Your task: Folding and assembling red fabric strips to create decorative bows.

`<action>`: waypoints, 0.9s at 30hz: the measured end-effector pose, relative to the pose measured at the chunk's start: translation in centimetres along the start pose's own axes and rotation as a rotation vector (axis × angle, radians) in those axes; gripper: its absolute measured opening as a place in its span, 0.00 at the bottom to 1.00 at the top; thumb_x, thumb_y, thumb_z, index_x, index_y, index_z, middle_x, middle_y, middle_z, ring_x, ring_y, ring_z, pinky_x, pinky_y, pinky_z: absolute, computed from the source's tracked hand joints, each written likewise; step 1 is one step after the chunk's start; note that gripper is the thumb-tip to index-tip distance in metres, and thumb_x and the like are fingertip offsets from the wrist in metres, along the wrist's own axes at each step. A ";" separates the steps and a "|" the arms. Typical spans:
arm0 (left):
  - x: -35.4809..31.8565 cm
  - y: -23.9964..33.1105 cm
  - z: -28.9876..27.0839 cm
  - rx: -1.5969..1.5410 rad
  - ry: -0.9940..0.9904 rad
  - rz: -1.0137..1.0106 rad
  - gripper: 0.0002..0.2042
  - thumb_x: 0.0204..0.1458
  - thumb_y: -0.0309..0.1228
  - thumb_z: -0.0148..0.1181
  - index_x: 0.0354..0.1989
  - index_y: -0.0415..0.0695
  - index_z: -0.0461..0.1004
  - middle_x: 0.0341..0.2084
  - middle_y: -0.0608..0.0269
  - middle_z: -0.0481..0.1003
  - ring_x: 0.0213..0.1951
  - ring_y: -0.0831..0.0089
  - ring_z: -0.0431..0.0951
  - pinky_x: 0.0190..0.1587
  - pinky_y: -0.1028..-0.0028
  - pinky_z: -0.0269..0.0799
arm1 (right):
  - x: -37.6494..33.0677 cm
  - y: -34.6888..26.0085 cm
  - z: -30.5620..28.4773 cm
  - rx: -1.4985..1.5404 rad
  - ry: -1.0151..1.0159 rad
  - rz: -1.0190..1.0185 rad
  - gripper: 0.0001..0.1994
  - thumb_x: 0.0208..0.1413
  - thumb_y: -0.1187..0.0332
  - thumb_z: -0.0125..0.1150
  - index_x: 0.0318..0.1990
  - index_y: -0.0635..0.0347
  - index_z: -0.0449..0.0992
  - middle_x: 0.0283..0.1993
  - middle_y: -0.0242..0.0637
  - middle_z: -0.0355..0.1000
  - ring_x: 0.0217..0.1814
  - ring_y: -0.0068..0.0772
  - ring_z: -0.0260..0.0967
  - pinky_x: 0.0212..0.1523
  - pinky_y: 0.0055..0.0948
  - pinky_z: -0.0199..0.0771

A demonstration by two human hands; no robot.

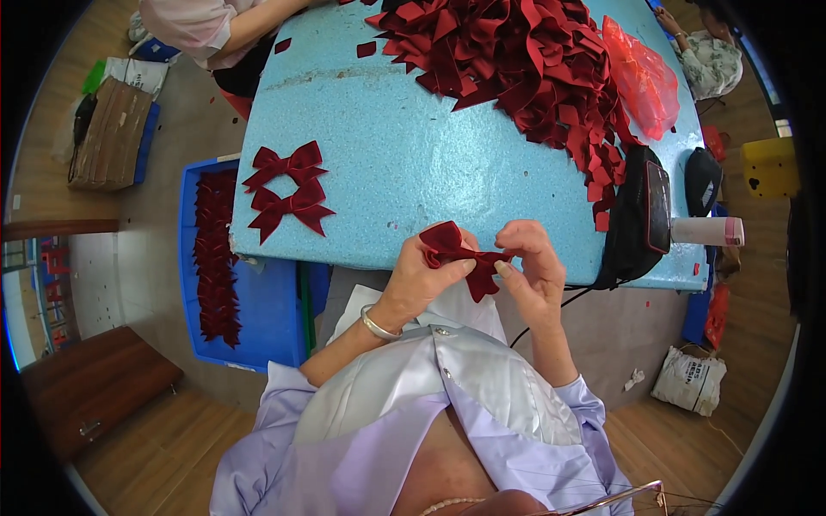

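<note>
Just off the near table edge, I hold a dark red velvet bow in both hands. My left hand grips its left loop and knot area, the thumb lying across the front. With thumb and fingertips, my right hand pinches the bow's right side. One tail hangs below between the hands. Two finished-looking bows, an upper bow and a lower bow, lie flat on the table to the left, their tails and loops almost meeting.
A heap of dark red bow pieces covers the far part of the blue table. A red plastic bag, black pouch and pale bottle sit right. Left stands a blue crate with rows of bows. Two people sit nearby.
</note>
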State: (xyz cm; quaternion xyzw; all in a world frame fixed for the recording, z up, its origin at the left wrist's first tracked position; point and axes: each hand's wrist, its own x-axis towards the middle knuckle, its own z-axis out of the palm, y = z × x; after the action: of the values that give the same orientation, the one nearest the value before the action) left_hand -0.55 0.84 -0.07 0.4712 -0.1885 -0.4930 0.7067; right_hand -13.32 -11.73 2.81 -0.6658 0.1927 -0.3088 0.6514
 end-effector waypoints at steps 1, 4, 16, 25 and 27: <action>0.0 0.0 0.0 0.033 -0.010 0.021 0.08 0.49 0.22 0.64 0.37 0.38 0.74 0.39 0.63 0.75 0.40 0.78 0.73 0.45 0.76 0.70 | 0.1 0.0 -0.4 -0.088 -0.047 -0.035 0.10 0.46 0.82 0.61 0.37 0.65 0.74 0.41 0.38 0.69 0.42 0.30 0.66 0.43 0.27 0.67; -0.1 0.1 0.0 0.098 -0.032 0.055 0.09 0.49 0.20 0.63 0.39 0.37 0.74 0.39 0.64 0.75 0.41 0.78 0.73 0.46 0.76 0.70 | 0.3 -0.3 -0.8 -0.265 -0.142 -0.107 0.10 0.44 0.83 0.62 0.37 0.64 0.75 0.41 0.39 0.70 0.42 0.30 0.67 0.42 0.28 0.68; -0.2 0.1 0.1 0.235 -0.044 0.030 0.11 0.47 0.16 0.62 0.40 0.38 0.73 0.37 0.65 0.75 0.41 0.79 0.74 0.48 0.76 0.70 | 1.1 -1.0 -0.2 -0.740 -0.288 -0.541 0.12 0.38 0.86 0.59 0.34 0.67 0.73 0.37 0.47 0.70 0.35 0.45 0.69 0.30 0.31 0.69; -0.5 0.7 -0.1 0.134 0.018 0.012 0.08 0.48 0.19 0.62 0.37 0.38 0.73 0.34 0.67 0.75 0.38 0.82 0.72 0.43 0.77 0.70 | 0.8 -0.4 -1.8 -0.311 -0.019 -0.021 0.04 0.54 0.80 0.58 0.36 0.66 0.72 0.38 0.36 0.72 0.36 0.23 0.69 0.31 0.25 0.68; -0.4 0.6 0.3 0.059 0.037 -0.013 0.08 0.49 0.20 0.63 0.37 0.38 0.73 0.35 0.67 0.75 0.38 0.82 0.72 0.44 0.77 0.70 | 0.0 0.2 -1.2 -0.138 -0.067 0.131 0.01 0.58 0.77 0.55 0.36 0.64 0.72 0.38 0.32 0.72 0.34 0.17 0.67 0.31 0.21 0.66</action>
State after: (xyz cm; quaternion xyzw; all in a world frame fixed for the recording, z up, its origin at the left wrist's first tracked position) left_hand -0.62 1.07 0.61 0.5021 -0.1871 -0.4829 0.6925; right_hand -14.12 -12.62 2.54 -0.7049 0.2346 -0.2292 0.6289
